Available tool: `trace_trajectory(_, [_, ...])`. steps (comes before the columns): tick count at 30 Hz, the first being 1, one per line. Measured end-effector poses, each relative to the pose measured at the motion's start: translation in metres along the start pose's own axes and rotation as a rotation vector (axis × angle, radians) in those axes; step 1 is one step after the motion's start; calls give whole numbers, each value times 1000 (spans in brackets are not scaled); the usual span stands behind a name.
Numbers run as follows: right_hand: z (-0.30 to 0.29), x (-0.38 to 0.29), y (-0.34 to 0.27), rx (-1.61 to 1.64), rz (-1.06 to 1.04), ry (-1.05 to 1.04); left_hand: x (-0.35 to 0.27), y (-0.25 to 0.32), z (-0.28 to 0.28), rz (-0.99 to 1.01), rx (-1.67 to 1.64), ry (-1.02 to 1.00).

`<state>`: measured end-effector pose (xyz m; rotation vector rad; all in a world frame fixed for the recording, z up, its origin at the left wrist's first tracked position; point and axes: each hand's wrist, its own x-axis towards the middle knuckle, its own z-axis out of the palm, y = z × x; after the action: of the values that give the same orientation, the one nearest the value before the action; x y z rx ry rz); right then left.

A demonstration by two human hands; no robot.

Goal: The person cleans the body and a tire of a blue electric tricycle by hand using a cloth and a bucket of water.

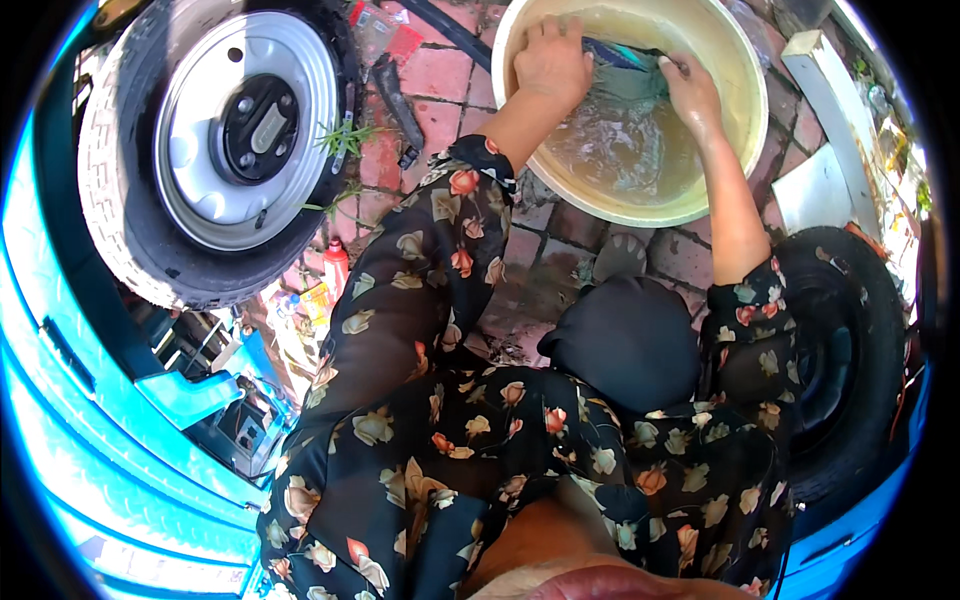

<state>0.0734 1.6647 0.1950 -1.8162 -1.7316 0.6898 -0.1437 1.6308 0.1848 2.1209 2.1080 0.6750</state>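
A wide, pale yellow plastic tub [637,214] of murky water [622,161] stands before me. In it, a wet cloth [634,79], greyish green with a blue and teal band, is stretched between my hands and partly under water. My right hand [694,94] pinches its dark edge between thumb and fingers near the tub's right side. At the cloth's other end is my left hand [553,64], back upward, its thumb against the fabric. The palm and the grip beneath it are hidden.
On the left is a vehicle wheel [247,131] beside blue metal bodywork [112,480]. Another tyre [847,375] lies to the right, below a white panel [832,127]. A red bottle [335,266] and a dark strap-like piece [396,101] rest on the brick paving [435,71].
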Motion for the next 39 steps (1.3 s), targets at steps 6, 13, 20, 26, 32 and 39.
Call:
trace_trajectory(6, [18,2,-9,-83,-313,18,0,20,20,67,325,-630])
trace_trajectory(13, [38,24,17,279,-29,-489,7,29,-22,95,-310,-505])
trace_trajectory(20, [14,2,-21,1353,237,-547,36,65,-84,-161,-1809,-397])
trace_trajectory(26, [5,-14,-49,1658,124,-771,43,47,-73,-283,-1796,-267])
trace_trajectory(32, [5,-30,-43,1761,312,-657,6,44,-35,403,-434,211])
trace_trajectory(39, [13,-28,-9,1620,431,-616,-4,29,-38,-25,-1186,-442])
